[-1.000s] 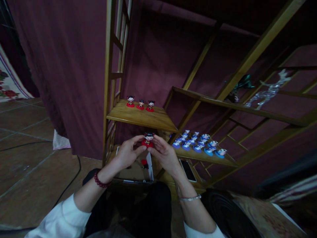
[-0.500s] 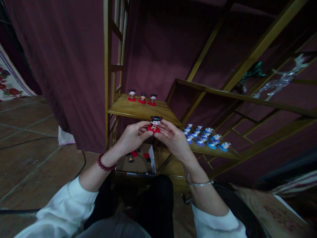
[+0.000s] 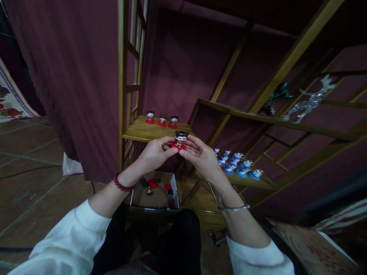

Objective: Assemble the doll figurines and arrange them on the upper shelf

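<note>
Between my two hands is a small figurine (image 3: 181, 138) with black hair buns and a round red base. My left hand (image 3: 157, 153) pinches the base from the left, thumb in front. From the right, my right hand (image 3: 201, 156) grips the same base, its thumb also at the front edge. The figurine stands upright and faces me. Behind it, three similar figurines (image 3: 162, 120) on red bases stand in a row on a wooden shelf (image 3: 139, 130). Below my left hand, an open box (image 3: 160, 202) holds several more red-based figurines lying down.
Several blue and white figurines (image 3: 242, 170) stand in rows on a lower shelf to the right. A clear deer-shaped ornament (image 3: 311, 100) and a dark green ornament (image 3: 276, 97) are higher up. A purple curtain (image 3: 71, 84) hangs at left.
The view has shifted slightly, so the shelves and box sit a little lower and further left. Both hands still hold the figurine, which is turned slightly.
</note>
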Tool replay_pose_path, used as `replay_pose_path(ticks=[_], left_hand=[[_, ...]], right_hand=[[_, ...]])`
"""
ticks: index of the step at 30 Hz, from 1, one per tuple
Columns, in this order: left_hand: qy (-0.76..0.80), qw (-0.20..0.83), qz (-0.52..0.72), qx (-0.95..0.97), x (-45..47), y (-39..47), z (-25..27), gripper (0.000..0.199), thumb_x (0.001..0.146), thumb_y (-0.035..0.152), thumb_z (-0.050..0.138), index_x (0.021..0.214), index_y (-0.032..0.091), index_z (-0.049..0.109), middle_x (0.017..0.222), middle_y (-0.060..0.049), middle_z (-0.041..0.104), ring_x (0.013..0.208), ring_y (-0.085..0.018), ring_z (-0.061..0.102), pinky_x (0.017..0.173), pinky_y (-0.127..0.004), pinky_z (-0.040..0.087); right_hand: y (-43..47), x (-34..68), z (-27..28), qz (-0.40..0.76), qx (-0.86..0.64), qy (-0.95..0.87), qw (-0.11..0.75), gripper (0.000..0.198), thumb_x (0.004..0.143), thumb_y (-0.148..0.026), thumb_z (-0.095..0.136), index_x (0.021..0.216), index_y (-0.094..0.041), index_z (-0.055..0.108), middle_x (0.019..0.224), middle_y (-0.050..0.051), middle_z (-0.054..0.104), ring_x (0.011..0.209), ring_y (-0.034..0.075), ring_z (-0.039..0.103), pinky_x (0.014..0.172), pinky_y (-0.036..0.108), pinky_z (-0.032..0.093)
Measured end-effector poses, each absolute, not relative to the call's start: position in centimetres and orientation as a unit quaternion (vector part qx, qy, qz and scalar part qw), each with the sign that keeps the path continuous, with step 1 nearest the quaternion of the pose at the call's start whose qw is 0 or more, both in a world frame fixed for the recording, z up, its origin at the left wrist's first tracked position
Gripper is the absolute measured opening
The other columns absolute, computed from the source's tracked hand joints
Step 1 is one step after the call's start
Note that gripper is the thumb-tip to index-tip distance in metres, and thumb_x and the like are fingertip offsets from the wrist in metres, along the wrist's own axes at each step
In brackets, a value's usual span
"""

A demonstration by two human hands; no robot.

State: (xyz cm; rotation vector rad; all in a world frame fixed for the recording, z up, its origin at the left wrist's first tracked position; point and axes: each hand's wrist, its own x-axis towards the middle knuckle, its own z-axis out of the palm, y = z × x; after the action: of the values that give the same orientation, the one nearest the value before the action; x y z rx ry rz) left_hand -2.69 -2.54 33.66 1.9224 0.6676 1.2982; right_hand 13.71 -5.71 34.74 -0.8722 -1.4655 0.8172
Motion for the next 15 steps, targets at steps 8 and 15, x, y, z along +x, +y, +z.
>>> replay_pose_path(ticks=[8,15], left_hand=[[0.276,0.331,0.484,0.762,-1.4,-0.3,35.0,0.031,0.074,0.025,0.061,0.102,0.014,0.064,0.074,-0.002,0.066,0.064,-0.011,0.056,0.063,-0.023,0.045],[0.290,0.290,0.462,0.787,-0.4,1.9,35.6,0.024,0.074,0.023,0.061,0.096,0.015,0.065,0.084,-0.004,0.069,0.073,-0.014,0.060,0.070,-0.024,0.047]], right_hand=[[-3.8,14.7,35.8,0.349,-0.377,-0.621,0.592,0.059,0.055,-0.027,0.080,0.108,-0.021,0.055,0.105,0.006,0.065,0.101,0.020,0.061,0.097,0.043,0.045],[-1.8,15.2,35.9,0.358,-0.403,-0.600,0.591,0.070,0.052,-0.027,0.080,0.114,-0.019,0.049,0.104,0.008,0.066,0.101,0.022,0.061,0.096,0.044,0.044]])
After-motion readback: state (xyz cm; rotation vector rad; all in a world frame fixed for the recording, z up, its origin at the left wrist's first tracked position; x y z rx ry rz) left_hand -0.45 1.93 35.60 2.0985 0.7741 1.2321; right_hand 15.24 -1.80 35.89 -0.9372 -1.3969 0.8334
